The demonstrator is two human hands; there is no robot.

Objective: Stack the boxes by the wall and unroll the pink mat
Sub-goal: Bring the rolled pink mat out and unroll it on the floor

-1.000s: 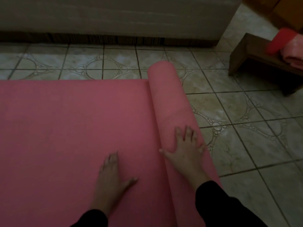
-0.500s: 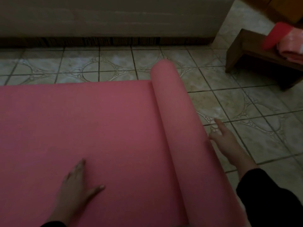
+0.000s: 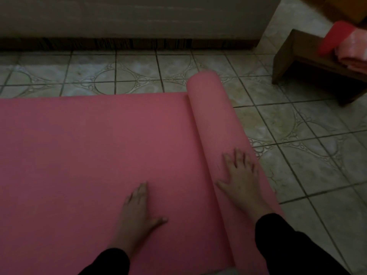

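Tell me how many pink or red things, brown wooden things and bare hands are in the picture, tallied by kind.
Pink or red things: 3, the pink mat, a red item and a pink cloth on the bench.
Brown wooden things: 1, the wooden bench.
Bare hands: 2, the left hand and the right hand.
Total: 6.

Dim indoor scene, underexposed, colours muted. No distinct light source visible; soft diffuse fill, slightly brighter on tiled floor (image 3: pixel 297 126) right of fingers (image 3: pixel 241 157). Dark band under wall (image 3: pixel 139 16) beyond fingers. Wide-angle bowing at frame edges. Overall soft focus, compression noise; no glare.
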